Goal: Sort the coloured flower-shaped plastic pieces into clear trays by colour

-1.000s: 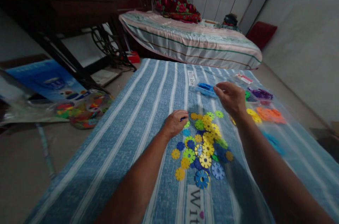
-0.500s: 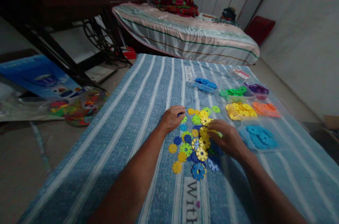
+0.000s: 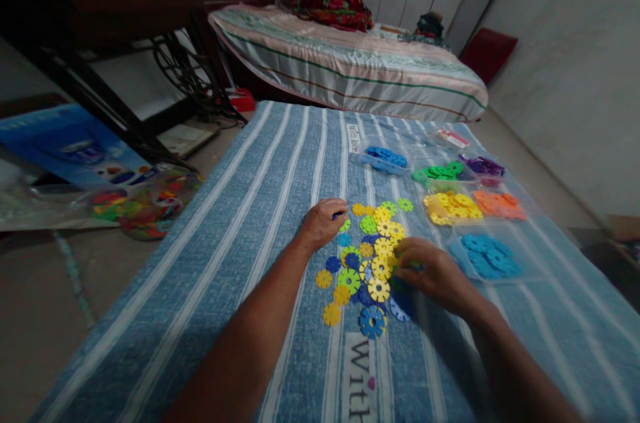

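My left hand [image 3: 324, 222] rests at the upper left edge of a loose pile of notched plastic discs, its fingers closed on a dark blue disc [image 3: 338, 214]. Yellow discs [image 3: 383, 268] lie overlapping down the middle of the pile. Around them are lime green discs [image 3: 349, 280], orange-yellow discs [image 3: 331, 314] and dark blue discs [image 3: 333, 264]. A blue disc [image 3: 373, 322] sits at the near end. Over the pile's right side my right hand [image 3: 429, 268] is low, fingers curled down among the discs. What its fingertips pinch is hidden.
Clear plastic boxes hold blue discs [image 3: 385, 158], green discs [image 3: 445, 171], purple discs [image 3: 483, 166], yellow discs [image 3: 453, 206], orange discs [image 3: 500, 204] and light blue discs [image 3: 490, 255]. They stand to the right on the striped cloth [image 3: 240, 223]. A bed [image 3: 350, 70] is beyond.
My right hand has lowered slightly onto the pile's right side, and the yellow-green disc in its fingers no longer shows clearly. My left hand keeps its place with the dark blue disc.
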A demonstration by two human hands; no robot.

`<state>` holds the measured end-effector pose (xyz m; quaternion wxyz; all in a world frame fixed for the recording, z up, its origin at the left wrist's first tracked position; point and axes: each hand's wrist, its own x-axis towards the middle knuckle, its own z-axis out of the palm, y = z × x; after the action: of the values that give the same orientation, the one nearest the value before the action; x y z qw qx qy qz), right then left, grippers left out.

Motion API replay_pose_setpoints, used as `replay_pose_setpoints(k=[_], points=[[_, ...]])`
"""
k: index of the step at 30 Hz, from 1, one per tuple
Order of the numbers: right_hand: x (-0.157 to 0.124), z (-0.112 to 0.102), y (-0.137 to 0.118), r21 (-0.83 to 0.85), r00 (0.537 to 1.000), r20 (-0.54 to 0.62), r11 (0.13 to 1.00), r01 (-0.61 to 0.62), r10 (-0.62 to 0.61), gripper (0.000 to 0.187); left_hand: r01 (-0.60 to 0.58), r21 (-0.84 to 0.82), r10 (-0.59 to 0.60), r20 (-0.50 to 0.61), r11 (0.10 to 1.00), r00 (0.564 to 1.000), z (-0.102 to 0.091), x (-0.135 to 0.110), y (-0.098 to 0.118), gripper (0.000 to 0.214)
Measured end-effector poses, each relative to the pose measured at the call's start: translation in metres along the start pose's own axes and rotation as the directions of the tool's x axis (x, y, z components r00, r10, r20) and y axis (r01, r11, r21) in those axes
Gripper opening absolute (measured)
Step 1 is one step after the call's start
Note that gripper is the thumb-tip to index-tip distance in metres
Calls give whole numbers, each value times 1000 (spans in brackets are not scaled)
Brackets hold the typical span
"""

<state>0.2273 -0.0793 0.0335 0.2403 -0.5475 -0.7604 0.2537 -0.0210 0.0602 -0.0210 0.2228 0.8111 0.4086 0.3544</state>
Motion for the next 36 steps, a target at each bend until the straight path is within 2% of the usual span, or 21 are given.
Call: replay_pose_setpoints(k=[3,6,8,10,11,12,13,14,15,16,17,18,20,23,25,27,29,31,33,36], points=[[8,-11,-9,76,996,77,996,-51,45,9,0,-3,0,3,1000,1000,0,0,0,16],[27,-21,-12,47,992,114,997,-60,55,9,-1,0,1,7,1000,1000,-1,0,0,16],[48,-28,-8,-9,997,62,999,-40,40,10,0,4,0,5,1000,1000,-1,0,0,16],[73,-39,-2,-74,992,-123,997,-5,-4,13,1,8,-1,4,1000,1000,-1,0,0,15],[86,-45,1,-106,962,-270,994,10,-39,16,0,9,0,5,1000,1000,-2,0,0,15],[97,-51,4,-136,897,-436,991,17,-75,18,-1,10,1,4,1000,1000,-2,0,0,15],[106,-56,7,-163,812,-574,987,12,-104,20,-3,11,3,3,1000,1000,-2,0,0,15],[113,-61,9,-180,730,-672,984,4,-126,22,-4,10,4,2,1000,1000,-2,-1,0,15],[117,-63,11,-189,673,-727,982,-3,-138,24,-6,8,6,1,1000,1000,-3,-1,1,15],[118,-62,12,-192,653,-744,981,-5,-142,26,-8,4,8,0,1000,1000,-3,-1,1,16],[116,-60,13,-191,667,-731,982,-1,-142,26,-10,1,10,0,1000,1000,-3,-1,1,16],[112,-55,13,-186,703,-698,982,8,-138,26,-11,-3,11,0,1000,1000,-2,-1,1,16],[98,-41,12,-170,794,-596,985,23,-121,25,-13,-8,13,0,1000,1000,-1,-1,1,17],[74,-19,6,-135,910,-401,989,58,-108,22,-8,-8,8,0,1000,1000,0,-1,1,16],[60,-7,-1,-115,957,-248,985,127,-152,18,-3,-5,3,1,1000,1000,0,0,0,16],[49,3,-7,-102,967,-100,969,225,-235,17,0,-1,0,1,1000,1000,0,0,1,16],[39,11,-13,-125,950,21,942,312,-312,20,1,0,-1,2,1000,1000,0,0,1,16],[30,19,-15,-181,936,101,919,350,-337,30,1,0,-1,1,1000,1000,0,-1,2,17],[23,23,-12,-226,937,137,911,345,-321,36,2,1,-2,2,1000,1000,-1,-1,2,17],[16,22,-3,-239,949,112,919,312,-294,30,6,3,-6,0,1000,1000,-1,0,2,16]])
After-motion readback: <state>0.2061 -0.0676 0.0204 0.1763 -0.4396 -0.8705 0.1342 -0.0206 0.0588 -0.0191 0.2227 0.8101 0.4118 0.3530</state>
